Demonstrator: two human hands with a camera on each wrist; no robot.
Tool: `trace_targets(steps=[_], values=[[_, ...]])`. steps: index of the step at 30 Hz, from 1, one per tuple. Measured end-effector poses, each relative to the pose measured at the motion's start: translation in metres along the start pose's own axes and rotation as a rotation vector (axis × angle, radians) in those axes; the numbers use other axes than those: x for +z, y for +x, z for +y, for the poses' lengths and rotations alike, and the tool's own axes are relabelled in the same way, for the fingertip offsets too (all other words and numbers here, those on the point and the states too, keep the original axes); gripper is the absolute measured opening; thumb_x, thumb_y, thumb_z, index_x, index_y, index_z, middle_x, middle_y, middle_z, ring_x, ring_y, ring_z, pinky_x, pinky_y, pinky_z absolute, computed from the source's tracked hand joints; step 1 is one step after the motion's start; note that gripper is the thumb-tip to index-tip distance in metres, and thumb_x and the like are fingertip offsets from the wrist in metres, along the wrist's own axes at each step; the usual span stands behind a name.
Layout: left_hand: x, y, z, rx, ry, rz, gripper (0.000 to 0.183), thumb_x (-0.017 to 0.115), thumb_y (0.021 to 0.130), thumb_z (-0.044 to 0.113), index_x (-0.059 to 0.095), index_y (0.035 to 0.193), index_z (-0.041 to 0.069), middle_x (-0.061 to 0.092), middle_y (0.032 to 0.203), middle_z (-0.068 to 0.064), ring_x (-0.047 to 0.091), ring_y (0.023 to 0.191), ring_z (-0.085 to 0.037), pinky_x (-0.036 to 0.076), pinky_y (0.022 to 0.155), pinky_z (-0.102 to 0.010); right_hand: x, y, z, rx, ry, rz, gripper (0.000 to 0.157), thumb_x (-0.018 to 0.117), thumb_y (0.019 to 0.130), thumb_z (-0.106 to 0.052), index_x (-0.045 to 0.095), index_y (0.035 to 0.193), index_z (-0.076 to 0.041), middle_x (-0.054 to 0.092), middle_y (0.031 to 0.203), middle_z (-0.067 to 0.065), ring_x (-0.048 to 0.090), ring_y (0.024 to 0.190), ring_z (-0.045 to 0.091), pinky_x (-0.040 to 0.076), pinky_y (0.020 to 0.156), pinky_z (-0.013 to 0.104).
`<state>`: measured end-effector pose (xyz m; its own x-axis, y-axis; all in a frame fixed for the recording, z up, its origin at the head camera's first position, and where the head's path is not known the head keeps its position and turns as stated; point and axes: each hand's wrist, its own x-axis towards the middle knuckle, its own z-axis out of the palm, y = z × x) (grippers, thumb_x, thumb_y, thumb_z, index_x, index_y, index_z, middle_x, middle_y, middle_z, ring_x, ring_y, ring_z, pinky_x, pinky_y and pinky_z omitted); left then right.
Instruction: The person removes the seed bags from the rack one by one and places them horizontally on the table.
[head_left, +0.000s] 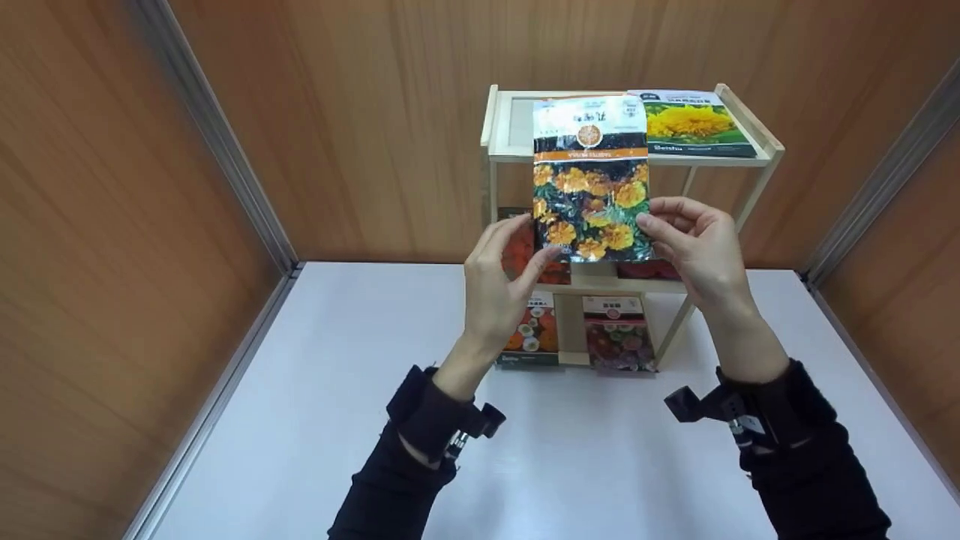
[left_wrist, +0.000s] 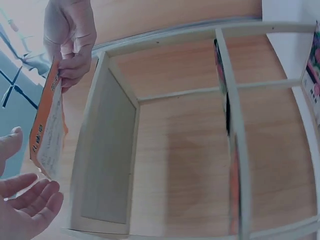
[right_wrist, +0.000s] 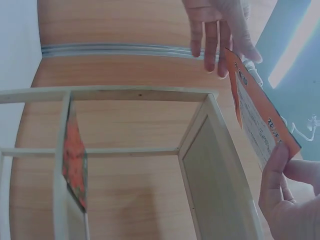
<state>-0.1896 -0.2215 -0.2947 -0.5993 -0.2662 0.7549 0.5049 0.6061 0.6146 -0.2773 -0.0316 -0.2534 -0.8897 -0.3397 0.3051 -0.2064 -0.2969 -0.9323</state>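
Observation:
A seed packet point(head_left: 590, 195) with orange marigolds on its front is held up before the top shelf of a small wooden rack point(head_left: 769, 150). My right hand point(head_left: 709, 255) pinches its lower right edge between thumb and fingers. At the lower left corner is my left hand point(head_left: 491, 289), its thumb and fingers spread apart around that side. In the left wrist view, the left fingers point(left_wrist: 37, 202) are extended beside the packet's end without gripping it. The packet's orange-and-white back point(right_wrist: 260, 112) shows in the right wrist view.
On the top shelf's right side lies a yellow-flower packet point(head_left: 694, 124). Red-flower packets point(head_left: 517, 255) stand on the middle tier, partly hidden. Two more, an orange-and-white one point(head_left: 532, 330) and a pink-flower one point(head_left: 619, 334), lean on the bottom. Wood-grain panels point(head_left: 360, 135) surround the white table point(head_left: 315, 390).

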Motion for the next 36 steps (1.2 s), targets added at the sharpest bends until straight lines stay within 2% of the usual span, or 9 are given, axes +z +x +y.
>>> trace_targets(steps=[5, 8, 11, 15, 20, 25, 31, 36], values=[[0.006, -0.017, -0.009, -0.143, -0.142, -0.023, 0.042, 0.063, 0.082, 0.023, 0.054, 0.113, -0.004, 0.059, 0.103, -0.011, 0.057, 0.089, -0.016, 0.048, 0.073, -0.026, -0.004, -0.014, 0.017, -0.061, -0.073, 0.019, 0.02, 0.067, 0.076, -0.004, 0.059, 0.092, 0.005, 0.059, 0.08, 0.01, 0.06, 0.07, 0.014, 0.051, 0.06, 0.023], [0.009, -0.029, -0.013, -0.201, -0.24, -0.021, 0.035, 0.062, 0.083, 0.017, 0.056, 0.11, -0.004, 0.06, 0.098, -0.011, 0.059, 0.083, -0.016, 0.05, 0.066, -0.027, -0.007, -0.022, 0.029, -0.107, -0.12, 0.044, 0.019, 0.066, 0.077, -0.002, 0.058, 0.093, 0.007, 0.058, 0.08, 0.01, 0.06, 0.07, 0.014, 0.051, 0.059, 0.023], [0.01, -0.039, -0.016, -0.228, -0.294, -0.01, 0.029, 0.062, 0.083, 0.012, 0.058, 0.106, -0.004, 0.061, 0.092, -0.011, 0.059, 0.078, -0.017, 0.051, 0.063, -0.028, -0.01, -0.031, 0.042, -0.137, -0.16, 0.078, 0.019, 0.065, 0.077, 0.001, 0.057, 0.093, 0.009, 0.057, 0.079, 0.01, 0.059, 0.067, 0.013, 0.051, 0.057, 0.022], [0.012, -0.052, -0.02, -0.251, -0.302, 0.006, 0.024, 0.064, 0.081, 0.009, 0.06, 0.101, -0.004, 0.061, 0.086, -0.01, 0.059, 0.073, -0.016, 0.051, 0.06, -0.027, -0.012, -0.042, 0.058, -0.162, -0.185, 0.107, 0.018, 0.064, 0.077, 0.005, 0.057, 0.092, 0.011, 0.058, 0.078, 0.01, 0.058, 0.065, 0.014, 0.05, 0.054, 0.021], [0.014, -0.072, -0.03, -0.287, -0.327, 0.011, 0.023, 0.064, 0.08, 0.006, 0.06, 0.099, -0.006, 0.061, 0.083, -0.012, 0.06, 0.069, -0.02, 0.052, 0.057, -0.03, -0.014, -0.057, 0.077, -0.187, -0.205, 0.105, 0.02, 0.066, 0.076, 0.004, 0.058, 0.092, 0.012, 0.058, 0.081, 0.012, 0.058, 0.068, 0.015, 0.05, 0.059, 0.02], [0.016, -0.092, -0.04, -0.366, -0.325, 0.0, 0.023, 0.065, 0.078, 0.003, 0.06, 0.098, -0.007, 0.061, 0.082, -0.013, 0.061, 0.069, -0.019, 0.052, 0.061, -0.027, -0.017, -0.072, 0.099, -0.126, -0.223, 0.112, 0.02, 0.065, 0.076, 0.004, 0.058, 0.093, 0.011, 0.058, 0.081, 0.012, 0.058, 0.069, 0.016, 0.049, 0.059, 0.02], [0.021, -0.116, -0.052, -0.492, -0.302, -0.036, 0.026, 0.067, 0.077, 0.004, 0.061, 0.099, -0.008, 0.061, 0.08, -0.01, 0.06, 0.07, -0.016, 0.051, 0.06, -0.023, -0.02, -0.089, 0.127, 0.021, -0.21, 0.157, 0.02, 0.063, 0.077, 0.006, 0.056, 0.095, 0.011, 0.058, 0.081, 0.009, 0.058, 0.068, 0.014, 0.051, 0.059, 0.022], [0.022, -0.135, -0.06, -0.563, -0.291, -0.07, 0.023, 0.066, 0.077, 0.004, 0.062, 0.098, -0.007, 0.06, 0.079, -0.009, 0.059, 0.07, -0.016, 0.052, 0.06, -0.023, -0.025, -0.101, 0.153, 0.116, -0.21, 0.168, 0.023, 0.065, 0.077, 0.001, 0.056, 0.096, 0.009, 0.057, 0.082, 0.013, 0.059, 0.068, 0.015, 0.052, 0.06, 0.025]])
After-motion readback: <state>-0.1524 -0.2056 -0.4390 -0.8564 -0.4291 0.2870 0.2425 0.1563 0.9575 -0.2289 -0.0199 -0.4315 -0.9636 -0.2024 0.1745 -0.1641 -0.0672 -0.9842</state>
